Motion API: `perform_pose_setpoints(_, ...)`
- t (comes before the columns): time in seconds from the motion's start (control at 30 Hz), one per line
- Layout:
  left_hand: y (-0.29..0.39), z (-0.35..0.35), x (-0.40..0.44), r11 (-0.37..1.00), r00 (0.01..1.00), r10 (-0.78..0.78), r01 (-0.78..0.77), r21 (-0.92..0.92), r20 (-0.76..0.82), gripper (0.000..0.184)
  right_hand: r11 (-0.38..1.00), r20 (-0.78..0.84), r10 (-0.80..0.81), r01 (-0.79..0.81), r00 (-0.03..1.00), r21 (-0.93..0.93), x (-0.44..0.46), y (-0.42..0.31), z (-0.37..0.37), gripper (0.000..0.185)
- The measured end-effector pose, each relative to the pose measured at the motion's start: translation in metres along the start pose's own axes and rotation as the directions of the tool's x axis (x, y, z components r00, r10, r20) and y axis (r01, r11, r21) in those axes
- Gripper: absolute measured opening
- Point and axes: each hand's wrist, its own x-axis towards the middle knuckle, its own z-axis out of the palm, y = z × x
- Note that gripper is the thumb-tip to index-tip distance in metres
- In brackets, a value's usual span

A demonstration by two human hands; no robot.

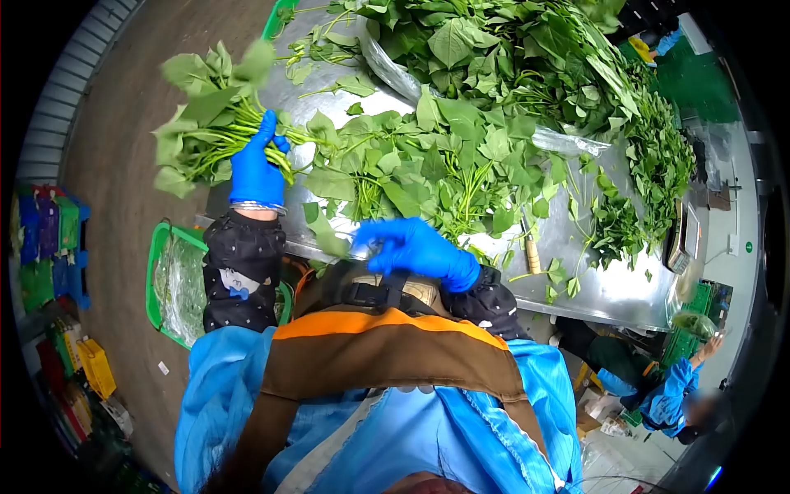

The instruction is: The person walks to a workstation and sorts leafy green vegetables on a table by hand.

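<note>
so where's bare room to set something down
Most room: near right on the metal table, between the wooden handle, stray leaves and the boxy object at the edge. A smaller patch, crossed by loose sprigs, lies between the bunch in the left hand and the clear plastic. The middle and far side are crowded with leafy greens.
</note>
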Motion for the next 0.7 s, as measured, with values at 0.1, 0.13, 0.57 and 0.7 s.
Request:
perform_pose_setpoints(0.1, -0.008, 0.02, -0.023, 0.982, 0.997, 0.068, -0.061, 0.177, -0.035, 0.018, 0.895, -0.422, -0.312, 0.113, 0.851, -0.432, 0.006, -0.021, -0.009, 0.065)
perform_pose_setpoints(0.13, -0.014, 0.026, -0.03, 0.982, 0.998, 0.05, -0.044, 0.186, -0.032, 0.017, 0.805, -0.426, -0.427, 0.12, 0.798, -0.581, 0.012, -0.021, -0.008, 0.064)
perform_pose_setpoints(0.57, -0.081, 0.021, -0.052, 0.992, 0.942, -0.11, 0.086, 0.09, 0.317, 0.017, 0.921, -0.569, -0.266, 0.379, 0.778, 0.087, 0.018, -0.016, -0.001, 0.017)
perform_pose_setpoints(0.7, -0.077, 0.014, -0.058, 0.958, 0.793, -0.281, 0.203, 0.201, 0.54, 0.039, 0.931, -0.47, -0.212, 0.031, 0.857, -0.363, 0.037, 0.011, 0.003, 0.022)
